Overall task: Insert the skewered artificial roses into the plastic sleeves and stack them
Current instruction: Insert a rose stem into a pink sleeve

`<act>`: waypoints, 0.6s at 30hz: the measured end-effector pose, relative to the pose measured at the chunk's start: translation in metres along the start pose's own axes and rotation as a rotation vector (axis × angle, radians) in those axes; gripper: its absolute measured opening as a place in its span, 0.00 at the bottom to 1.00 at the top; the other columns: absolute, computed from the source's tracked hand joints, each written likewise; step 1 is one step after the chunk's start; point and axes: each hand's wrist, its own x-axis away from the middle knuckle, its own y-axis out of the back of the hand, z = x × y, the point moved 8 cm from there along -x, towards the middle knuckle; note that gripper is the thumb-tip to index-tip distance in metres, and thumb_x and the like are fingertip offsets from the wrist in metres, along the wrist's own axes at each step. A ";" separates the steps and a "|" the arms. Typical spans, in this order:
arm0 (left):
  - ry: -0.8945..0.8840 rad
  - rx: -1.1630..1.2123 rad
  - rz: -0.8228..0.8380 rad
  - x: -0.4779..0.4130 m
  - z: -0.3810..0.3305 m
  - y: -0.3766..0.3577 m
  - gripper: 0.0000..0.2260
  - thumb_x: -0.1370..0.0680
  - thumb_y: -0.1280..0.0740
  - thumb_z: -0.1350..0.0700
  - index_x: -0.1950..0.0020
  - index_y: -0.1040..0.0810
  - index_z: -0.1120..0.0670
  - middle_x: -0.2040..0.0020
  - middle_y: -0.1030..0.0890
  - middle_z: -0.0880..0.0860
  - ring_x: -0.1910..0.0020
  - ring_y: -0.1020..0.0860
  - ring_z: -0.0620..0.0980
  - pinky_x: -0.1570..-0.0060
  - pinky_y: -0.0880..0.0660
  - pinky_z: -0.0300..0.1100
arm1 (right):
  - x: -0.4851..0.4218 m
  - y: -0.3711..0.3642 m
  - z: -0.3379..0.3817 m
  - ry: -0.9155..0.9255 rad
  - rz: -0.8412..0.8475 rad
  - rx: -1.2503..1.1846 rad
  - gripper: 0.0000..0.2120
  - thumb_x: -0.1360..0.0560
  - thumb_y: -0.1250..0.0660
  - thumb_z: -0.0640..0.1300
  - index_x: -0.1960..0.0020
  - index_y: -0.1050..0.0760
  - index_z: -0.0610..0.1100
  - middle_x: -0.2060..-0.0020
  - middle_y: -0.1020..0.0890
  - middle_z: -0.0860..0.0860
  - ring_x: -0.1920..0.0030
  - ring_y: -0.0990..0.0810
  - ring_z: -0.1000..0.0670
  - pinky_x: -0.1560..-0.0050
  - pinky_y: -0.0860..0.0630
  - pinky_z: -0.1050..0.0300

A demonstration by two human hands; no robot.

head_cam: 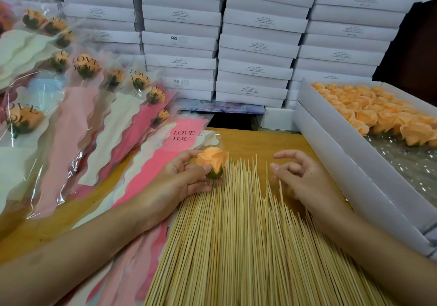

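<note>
Fingers [194,168] of the left hand [175,180] pinch an orange rose [212,160] by its green base, over the far tips of the skewers [236,246]. Right hand [305,178] hovers above the pile w/ fingers curled; can't tell if it grips a skewer. Empty sleeves [182,140] lie just left, sleeved roses [85,67] stacked beyond.

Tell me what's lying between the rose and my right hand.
In the head view, only bamboo skewers lie between the rose and the right hand, pointed tips fanning across the table.
</note>
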 end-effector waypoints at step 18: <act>-0.004 -0.022 0.010 0.001 -0.001 -0.002 0.26 0.29 0.32 0.60 0.32 0.31 0.61 0.45 0.27 0.63 0.46 0.26 0.60 0.58 0.19 0.37 | 0.022 -0.045 0.001 -0.404 0.390 -0.485 0.30 0.36 0.28 0.33 0.36 0.29 0.41 0.50 0.15 0.41 0.50 0.15 0.46 0.58 0.19 0.61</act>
